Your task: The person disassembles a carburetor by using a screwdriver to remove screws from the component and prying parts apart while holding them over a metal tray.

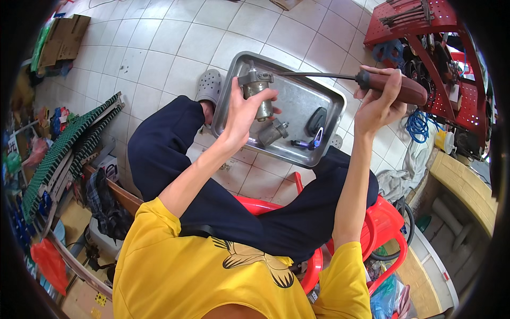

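Observation:
My left hand point(241, 110) is closed around a grey metal cylindrical part point(257, 90) with a flanged collar and a narrow stub at its top. It holds the part upright over a shallow metal tray point(340, 98). My right hand point(378, 103) grips a long screwdriver point(401, 89) by its thick brownish-red handle. The shaft runs leftward over the tray, and its tip is at the part's collar; I cannot tell whether it touches. In the tray lie a second grey metal cylinder point(272, 134), a black rounded object point(316, 121) and a small purple-blue object point(309, 142).
A red perforated tool cart point(393, 26) stands at the far right, with coiled blue cable point(418, 126) below. My legs flank the tray, above a red plastic chair point(385, 220). Cluttered goods and a green-black slatted piece point(64, 154) line the left.

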{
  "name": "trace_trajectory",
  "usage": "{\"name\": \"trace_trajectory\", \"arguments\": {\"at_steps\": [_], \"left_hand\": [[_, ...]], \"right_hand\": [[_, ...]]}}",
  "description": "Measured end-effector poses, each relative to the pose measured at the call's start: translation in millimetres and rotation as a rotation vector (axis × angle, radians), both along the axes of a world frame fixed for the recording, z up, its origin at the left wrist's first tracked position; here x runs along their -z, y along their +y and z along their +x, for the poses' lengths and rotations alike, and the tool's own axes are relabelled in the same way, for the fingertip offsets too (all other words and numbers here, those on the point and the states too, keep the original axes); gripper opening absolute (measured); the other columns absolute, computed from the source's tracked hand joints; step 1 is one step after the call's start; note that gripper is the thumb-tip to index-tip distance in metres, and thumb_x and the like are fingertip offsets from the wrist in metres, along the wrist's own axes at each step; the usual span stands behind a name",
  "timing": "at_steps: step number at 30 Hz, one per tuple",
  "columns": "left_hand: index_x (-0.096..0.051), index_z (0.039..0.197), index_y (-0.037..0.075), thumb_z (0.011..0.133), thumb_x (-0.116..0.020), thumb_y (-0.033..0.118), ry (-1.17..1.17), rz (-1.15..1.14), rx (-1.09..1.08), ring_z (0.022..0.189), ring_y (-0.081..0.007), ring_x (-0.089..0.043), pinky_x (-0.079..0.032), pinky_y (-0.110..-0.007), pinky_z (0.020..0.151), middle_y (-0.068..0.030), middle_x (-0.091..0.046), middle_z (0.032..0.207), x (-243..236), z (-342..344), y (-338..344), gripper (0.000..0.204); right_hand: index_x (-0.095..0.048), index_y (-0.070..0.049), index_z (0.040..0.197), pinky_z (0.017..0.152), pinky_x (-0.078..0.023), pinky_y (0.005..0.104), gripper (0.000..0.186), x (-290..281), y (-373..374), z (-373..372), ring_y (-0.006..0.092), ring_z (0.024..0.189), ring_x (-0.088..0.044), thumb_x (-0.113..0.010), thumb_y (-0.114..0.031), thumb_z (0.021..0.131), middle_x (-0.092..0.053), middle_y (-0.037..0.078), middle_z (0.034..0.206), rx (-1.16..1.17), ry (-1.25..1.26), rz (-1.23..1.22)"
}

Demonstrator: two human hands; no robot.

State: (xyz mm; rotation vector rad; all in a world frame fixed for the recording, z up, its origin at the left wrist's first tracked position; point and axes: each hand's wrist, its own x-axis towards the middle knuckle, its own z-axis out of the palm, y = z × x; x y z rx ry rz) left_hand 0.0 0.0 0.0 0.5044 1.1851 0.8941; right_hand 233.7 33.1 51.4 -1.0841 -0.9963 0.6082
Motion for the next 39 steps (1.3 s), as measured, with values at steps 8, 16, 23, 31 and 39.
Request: {"name": "trace_trajectory", "arguments": {"at_steps": [8, 16, 23, 31, 39], "left_hand": [[-0.04, 0.125, 0.006, 0.09, -0.077, 0.014, -0.015, -0.002, 0.041, 0.07, -0.0268, -0.073, -0.056, -0.036, 0.056, -0.0119, -0.065, 0.094, -2.0, 0.4, 2.9, 0.052], [-0.038, 0.127, 0.007, 0.09, -0.078, 0.014, -0.013, 0.002, 0.04, 0.07, -0.026, -0.073, -0.056, -0.035, 0.057, -0.0119, -0.065, 0.095, 0.7, 3.1, 0.7, 0.055], [-0.033, 0.124, 0.007, 0.088, -0.081, 0.012, 0.085, 0.07, -0.02, 0.072, -0.0235, -0.073, -0.057, -0.035, 0.06, -0.0134, -0.065, 0.103, 8.9, 6.1, -3.7, 0.06], [-0.033, 0.124, 0.004, 0.089, -0.078, 0.011, 0.005, 0.011, -0.052, 0.072, -0.0259, -0.072, -0.058, -0.036, 0.059, -0.0143, -0.065, 0.099, 16.8, 5.3, -6.2, 0.057], [-0.042, 0.116, 0.003, 0.087, -0.073, 0.006, 0.005, 0.005, -0.069, 0.06, -0.0268, -0.068, -0.053, -0.038, 0.049, -0.0136, -0.064, 0.089, 17.7, -2.1, 0.5, 0.043]], "right_hand": [[-0.063, 0.003, 0.103, 0.049, -0.045, 0.0241, 0.034, -2.1, -1.5, -8.6, 0.0153, 0.049, -0.061, -0.064, -0.03, 0.107, -0.076, 0.024, 0.083, -0.009, 0.019, -0.024], [-0.063, 0.004, 0.103, 0.048, -0.046, 0.0243, 0.031, -1.0, -0.7, -9.1, 0.0154, 0.052, -0.062, -0.066, -0.027, 0.106, -0.076, 0.023, 0.084, -0.029, 0.014, -0.024], [-0.067, 0.003, 0.098, 0.047, -0.044, 0.0237, 0.023, -5.7, 4.6, -1.5, 0.0128, 0.054, -0.061, -0.077, -0.017, 0.098, -0.075, 0.02, 0.083, -0.134, 0.059, -0.098], [-0.068, 0.004, 0.093, 0.052, -0.05, 0.0245, 0.022, -8.2, 1.5, -5.0, 0.0119, 0.059, -0.064, -0.087, -0.006, 0.087, -0.077, 0.014, 0.092, -0.284, -0.01, -0.18], [-0.063, 0.004, 0.11, 0.058, -0.052, 0.0238, 0.019, -23.5, -8.7, -1.1, 0.0116, 0.065, -0.064, -0.075, -0.001, 0.096, -0.077, 0.022, 0.112, -0.502, 0.041, -0.182]]}}
